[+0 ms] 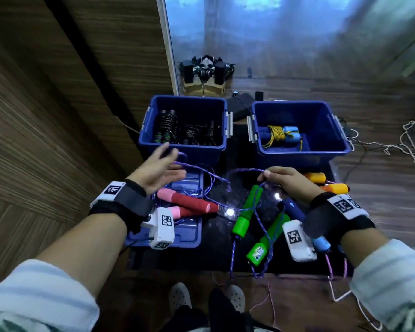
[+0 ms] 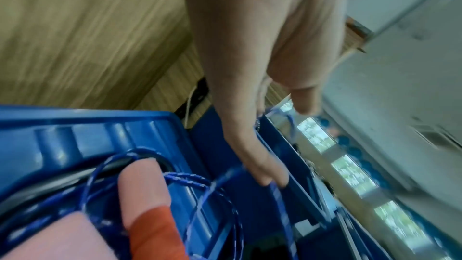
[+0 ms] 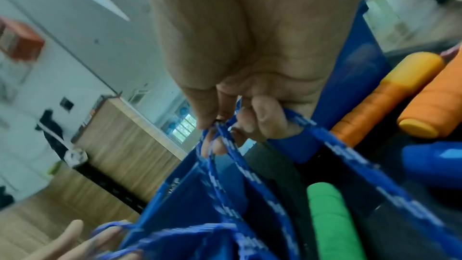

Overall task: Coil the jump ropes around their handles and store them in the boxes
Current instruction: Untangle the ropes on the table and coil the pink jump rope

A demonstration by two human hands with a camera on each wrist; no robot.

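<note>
Wood-grain floor and wall panels; black glossy mat [image 1: 225,250] carrying the work.

Head view. Two blue boxes, rigid moulded plastic: left box [image 1: 151,144] holds black ropes wound tight on their handles; right box [image 1: 340,144] holds one blue-handled rope bound in yellow cord. Blue lid [image 1: 189,233] lies flat on the mat, red handles [image 1: 192,202] with pink caps resting across it. Green handles [image 1: 247,209], cylindrical and ribbed, lie mid-mat; orange handles [image 1: 333,188] near the right hand. Purple cord [image 1: 206,172], thin and braided, runs slack between both hands and loops over the green handles. Left hand [image 1: 158,171] has fingers spread nearly straight, cord draped over them. Right hand [image 1: 288,180] pinches the cord at thumb and fingertip.

Left wrist view. Fingers [image 2: 250,155] extended, blurred, cord strands passing across the tips; no closed grip visible. Red handle [image 2: 152,215] and pink cap lie on the ribbed lid.

Right wrist view. Fingers [image 3: 265,122] curled, pinching several cord strands together. Green handle [image 3: 327,216], foam-like wrap, lies below.

Step judged: untangling and gathering the cord, before coiling. Which handles own it cannot be told. Next move calls for freeing it from the green handles, pairing its handles, winding under light tension.
</note>
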